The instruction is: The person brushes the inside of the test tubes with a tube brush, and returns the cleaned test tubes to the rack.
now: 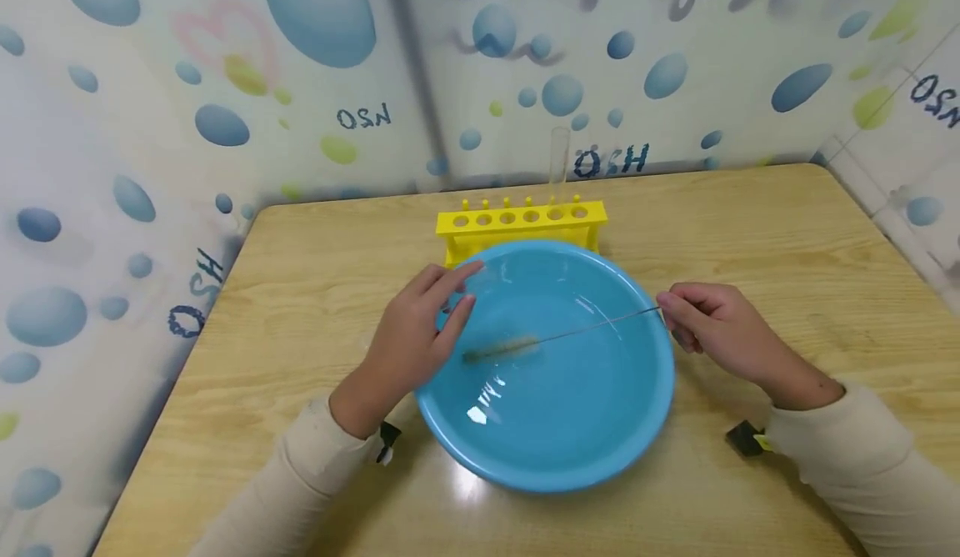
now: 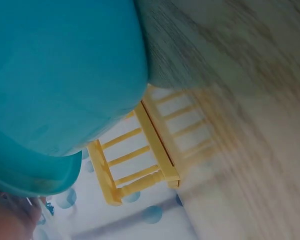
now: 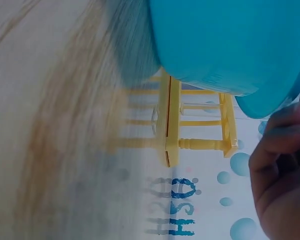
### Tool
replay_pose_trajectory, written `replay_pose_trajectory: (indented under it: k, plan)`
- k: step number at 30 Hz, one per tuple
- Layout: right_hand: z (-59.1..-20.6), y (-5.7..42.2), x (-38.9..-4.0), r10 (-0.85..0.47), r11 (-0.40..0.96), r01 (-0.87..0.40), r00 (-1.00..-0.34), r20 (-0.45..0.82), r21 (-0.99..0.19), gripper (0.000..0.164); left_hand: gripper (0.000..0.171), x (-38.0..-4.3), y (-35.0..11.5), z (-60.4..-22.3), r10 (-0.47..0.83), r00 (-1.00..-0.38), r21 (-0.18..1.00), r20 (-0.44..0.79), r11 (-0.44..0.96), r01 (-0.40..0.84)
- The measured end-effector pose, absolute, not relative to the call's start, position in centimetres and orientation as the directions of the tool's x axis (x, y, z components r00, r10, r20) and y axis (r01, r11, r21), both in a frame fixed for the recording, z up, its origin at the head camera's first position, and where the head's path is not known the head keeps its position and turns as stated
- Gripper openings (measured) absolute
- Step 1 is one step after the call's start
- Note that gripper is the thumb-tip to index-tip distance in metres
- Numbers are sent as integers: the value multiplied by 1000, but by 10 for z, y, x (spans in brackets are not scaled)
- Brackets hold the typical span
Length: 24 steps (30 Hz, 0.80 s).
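Note:
My right hand (image 1: 720, 323) pinches the wire end of a test tube brush (image 1: 502, 348) beside the basin's right rim. The brush's bristles slant low over or in the blue basin (image 1: 660, 398); I cannot tell how deep. At the basin's left rim is my left hand (image 1: 412, 332), index finger and thumb apart at their tips. It seems to hold a clear test tube, barely visible in the head view; clear glass streaks show by the fingers in the left wrist view. In the right wrist view the right hand (image 3: 285, 170) has curled fingers.
A yellow test tube rack (image 1: 521, 219) stands behind the basin, partly hidden by it. One upright clear test tube (image 1: 558, 161) is in its right part. The wooden table (image 1: 315, 282) meets a bubble-patterned wall (image 1: 300, 140) at the back.

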State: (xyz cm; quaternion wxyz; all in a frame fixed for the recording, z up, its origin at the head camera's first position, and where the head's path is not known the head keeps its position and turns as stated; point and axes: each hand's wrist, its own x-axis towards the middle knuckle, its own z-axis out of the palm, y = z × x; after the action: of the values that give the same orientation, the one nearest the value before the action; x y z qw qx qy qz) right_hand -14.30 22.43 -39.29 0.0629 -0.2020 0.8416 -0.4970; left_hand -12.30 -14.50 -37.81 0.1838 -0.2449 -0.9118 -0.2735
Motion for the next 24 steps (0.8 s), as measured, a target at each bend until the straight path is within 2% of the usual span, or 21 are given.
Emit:
replay_pose_trajectory:
  k: [7, 13, 15, 19, 21, 24]
  plan:
    - [-393, 226, -143, -332, 443, -265, -936, 118, -856, 31, 44, -121, -145, -382, 337, -819, 399, 464, 746, 533]
    - [-395, 231, -148, -255, 328, -205, -959, 123, -922, 41, 45, -119, -143, -386, 317, -846, 404, 429, 770, 494]
    - [-396, 231, -149, -236, 263, -191, -963, 129, -946, 42, 44, -119, -142, -386, 306, -853, 407, 423, 777, 481]
    - [-397, 232, -153, -199, 30, -137, -972, 129, -990, 38, 40, -119, -142, -384, 288, -857, 404, 427, 788, 466]
    - [-397, 233, -154, -172, -101, -116, -976, 132, -988, 37, 37, -120, -143, -383, 287, -853, 400, 436, 787, 469]
    - [-395, 235, -155, -130, -227, -110, -981, 142, -968, 38, 34, -120, -143, -384, 295, -843, 393, 450, 782, 484]
